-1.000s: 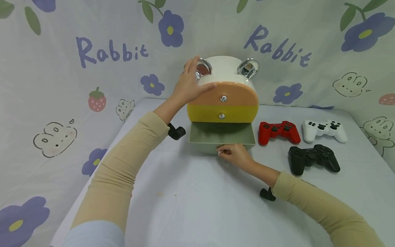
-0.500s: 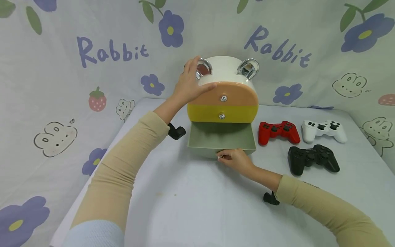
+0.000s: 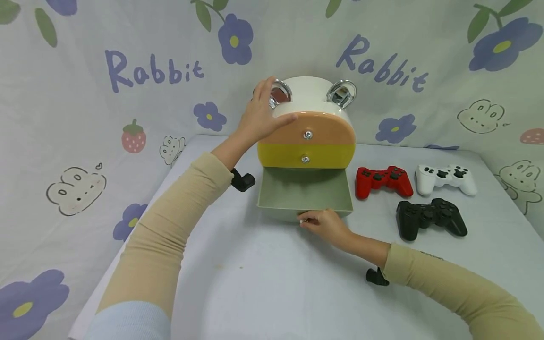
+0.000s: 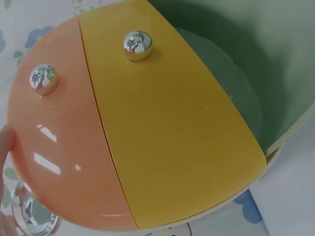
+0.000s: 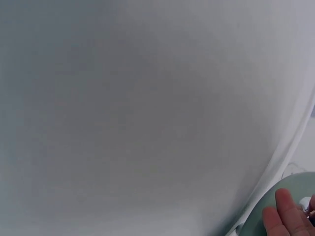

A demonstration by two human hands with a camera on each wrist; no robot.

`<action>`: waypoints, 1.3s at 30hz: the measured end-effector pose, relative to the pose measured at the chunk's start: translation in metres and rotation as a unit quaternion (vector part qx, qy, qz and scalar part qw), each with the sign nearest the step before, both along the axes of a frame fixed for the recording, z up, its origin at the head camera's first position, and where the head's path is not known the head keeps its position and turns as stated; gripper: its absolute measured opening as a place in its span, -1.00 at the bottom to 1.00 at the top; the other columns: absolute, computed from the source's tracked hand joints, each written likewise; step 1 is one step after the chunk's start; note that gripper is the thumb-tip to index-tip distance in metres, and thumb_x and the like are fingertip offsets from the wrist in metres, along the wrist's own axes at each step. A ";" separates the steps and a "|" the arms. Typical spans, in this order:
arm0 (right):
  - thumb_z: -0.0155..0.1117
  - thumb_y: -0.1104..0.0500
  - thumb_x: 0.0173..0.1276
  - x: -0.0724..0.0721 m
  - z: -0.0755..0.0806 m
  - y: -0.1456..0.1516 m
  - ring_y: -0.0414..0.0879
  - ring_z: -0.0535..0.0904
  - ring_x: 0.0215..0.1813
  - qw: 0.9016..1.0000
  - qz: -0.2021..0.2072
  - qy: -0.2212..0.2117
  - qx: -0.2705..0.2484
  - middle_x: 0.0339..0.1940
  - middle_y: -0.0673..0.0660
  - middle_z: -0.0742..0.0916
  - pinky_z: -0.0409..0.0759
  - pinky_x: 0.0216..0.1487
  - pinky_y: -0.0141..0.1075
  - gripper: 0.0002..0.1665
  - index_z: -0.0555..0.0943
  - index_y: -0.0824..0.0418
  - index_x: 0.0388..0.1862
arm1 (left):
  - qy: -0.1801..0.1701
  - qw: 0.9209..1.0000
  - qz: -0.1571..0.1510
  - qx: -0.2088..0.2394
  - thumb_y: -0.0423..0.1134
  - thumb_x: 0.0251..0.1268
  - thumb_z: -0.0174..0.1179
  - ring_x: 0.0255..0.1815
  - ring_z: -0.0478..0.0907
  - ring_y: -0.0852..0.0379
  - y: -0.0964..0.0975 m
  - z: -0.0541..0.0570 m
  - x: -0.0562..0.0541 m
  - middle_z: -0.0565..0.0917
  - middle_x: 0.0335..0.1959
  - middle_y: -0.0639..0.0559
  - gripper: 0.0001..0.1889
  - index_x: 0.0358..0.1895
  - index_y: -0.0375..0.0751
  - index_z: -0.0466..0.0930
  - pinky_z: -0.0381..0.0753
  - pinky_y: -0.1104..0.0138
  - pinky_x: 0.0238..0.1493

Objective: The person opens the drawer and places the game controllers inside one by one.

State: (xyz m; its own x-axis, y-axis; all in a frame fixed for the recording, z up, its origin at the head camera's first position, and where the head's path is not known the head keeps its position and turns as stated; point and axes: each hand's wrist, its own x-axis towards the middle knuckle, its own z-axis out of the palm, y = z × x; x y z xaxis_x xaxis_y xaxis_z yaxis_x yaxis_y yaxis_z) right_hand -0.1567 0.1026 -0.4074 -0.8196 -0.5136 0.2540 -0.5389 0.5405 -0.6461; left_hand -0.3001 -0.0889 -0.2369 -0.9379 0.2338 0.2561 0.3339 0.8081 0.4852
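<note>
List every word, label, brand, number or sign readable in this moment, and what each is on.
"Rabbit": patterned backdrop, left in the head view.
"Rabbit": same backdrop, right of the first.
Right sleeve: dark marking, possibly lettering, too small to read.
Red controller, white controller, black controller: any markings too small to read.
Drawer unit: no text visible.

Green drawer (image 3: 304, 190) stands out, top uncovered: way in from above. Cabinet (image 3: 331, 126) walls off the rear; right hand (image 3: 328, 227), pinching the knob (image 3: 302, 221), blocks front centre. Left, narrower gap, black fitting (image 3: 243, 182) by the left sleeve (image 3: 180, 217) jutting in. Red controller (image 3: 383, 182) crowds the right. Widest passage: desk (image 3: 263, 293) between both sleeves
</note>
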 end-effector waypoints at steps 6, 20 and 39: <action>0.32 0.34 0.11 0.006 -0.002 0.001 -0.14 0.67 -0.32 1.000 0.008 0.011 0.008 -0.31 0.13 0.75 0.58 -0.31 -0.48 -0.80 0.68 0.32 -0.23 | 0.002 1.000 0.002 -0.001 0.32 -0.03 0.18 0.37 0.11 -0.18 0.000 0.000 -0.002 -0.18 0.47 0.06 0.08 0.45 0.14 -0.32 0.18 0.01 0.30; 0.30 0.38 0.11 0.017 -0.008 0.000 -0.13 0.69 -0.29 0.999 0.027 0.018 0.019 -0.27 0.15 0.75 0.56 -0.34 -0.53 -0.78 0.68 0.33 -0.21 | 0.005 1.000 0.004 -0.002 0.32 -0.03 0.18 0.36 0.12 -0.18 -0.001 0.000 -0.003 -0.17 0.47 0.06 0.07 0.46 0.13 -0.32 0.19 0.02 0.30; 0.20 0.27 0.25 0.028 0.029 0.023 -0.22 0.56 -0.42 0.985 0.085 -0.151 0.022 -0.35 0.14 0.73 0.48 -0.45 -0.46 -0.62 0.55 0.28 0.08 | 0.001 1.000 0.001 -0.004 0.31 -0.03 0.18 0.36 0.12 -0.18 0.000 0.000 0.000 -0.18 0.47 0.05 0.08 0.46 0.12 -0.33 0.17 0.03 0.31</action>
State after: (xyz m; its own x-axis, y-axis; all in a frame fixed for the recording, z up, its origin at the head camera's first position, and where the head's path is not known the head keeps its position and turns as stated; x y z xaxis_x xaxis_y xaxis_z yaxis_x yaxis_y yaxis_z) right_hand -0.1289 0.1254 -0.3780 -0.7550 -0.6555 -0.0135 -0.4111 0.4893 -0.7691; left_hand -0.3005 -0.0885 -0.2367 -0.9380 0.2335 0.2561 0.3328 0.8133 0.4773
